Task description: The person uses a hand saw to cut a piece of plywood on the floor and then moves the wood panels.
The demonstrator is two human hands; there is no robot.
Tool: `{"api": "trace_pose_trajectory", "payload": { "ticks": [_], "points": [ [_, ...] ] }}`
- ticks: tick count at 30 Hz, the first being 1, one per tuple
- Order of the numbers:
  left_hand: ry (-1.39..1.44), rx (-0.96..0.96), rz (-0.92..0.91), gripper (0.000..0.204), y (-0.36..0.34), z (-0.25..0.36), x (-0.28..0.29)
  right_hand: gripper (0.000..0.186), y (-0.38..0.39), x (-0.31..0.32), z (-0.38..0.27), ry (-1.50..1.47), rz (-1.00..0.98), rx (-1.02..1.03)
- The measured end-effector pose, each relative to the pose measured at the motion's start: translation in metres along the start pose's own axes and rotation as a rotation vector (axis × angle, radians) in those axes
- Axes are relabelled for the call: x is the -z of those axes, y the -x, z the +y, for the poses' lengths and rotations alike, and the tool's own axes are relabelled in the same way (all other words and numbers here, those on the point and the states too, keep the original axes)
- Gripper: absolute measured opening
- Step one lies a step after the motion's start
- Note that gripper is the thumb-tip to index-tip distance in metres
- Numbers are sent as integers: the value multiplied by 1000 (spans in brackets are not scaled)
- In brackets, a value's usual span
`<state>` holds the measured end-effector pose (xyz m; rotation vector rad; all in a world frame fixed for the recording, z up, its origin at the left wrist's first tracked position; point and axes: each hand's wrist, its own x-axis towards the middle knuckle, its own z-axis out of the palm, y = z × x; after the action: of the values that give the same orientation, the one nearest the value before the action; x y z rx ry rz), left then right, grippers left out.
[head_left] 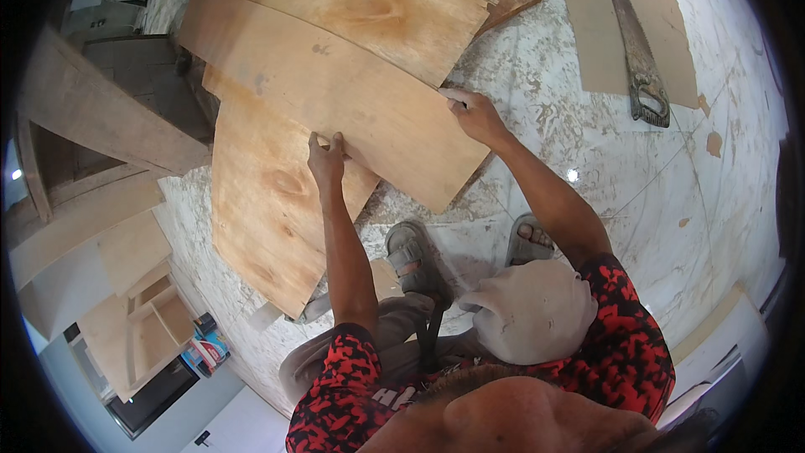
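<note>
A long plywood strip (335,88) slants across a larger plywood sheet (268,201) lying on the floor. My left hand (326,158) pinches the strip's near-left edge between thumb and fingers. On the opposite edge, toward the right end, my right hand (476,115) grips the same strip, its thumb along the top and its other fingers partly hidden. The strip's right end reaches past the sheet over the floor, close to my feet. Much of the sheet beneath is covered by the strip.
A handsaw (640,59) lies on brown cardboard (591,29) at the far right. A wood block (511,2) sits beside the sheet's far corner. Wooden furniture panels (101,109) stand at left, with an open wooden cabinet frame (142,331) below them. The tiled floor (537,67) is dusty.
</note>
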<state>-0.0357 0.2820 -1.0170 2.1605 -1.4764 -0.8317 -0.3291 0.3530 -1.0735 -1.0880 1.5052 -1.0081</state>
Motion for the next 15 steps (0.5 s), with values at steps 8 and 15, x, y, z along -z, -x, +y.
{"api": "trace_pose_trajectory", "payload": {
  "ticks": [8, 15],
  "points": [
    [89, -14, -2, 68, -2, -8, 1, 31, 0, -5, -5, 10, 21, -5],
    [-55, -16, -12, 68, 1, 3, 2, 30, -3, -3, 6, 36, 41, -14]
  ]
}}
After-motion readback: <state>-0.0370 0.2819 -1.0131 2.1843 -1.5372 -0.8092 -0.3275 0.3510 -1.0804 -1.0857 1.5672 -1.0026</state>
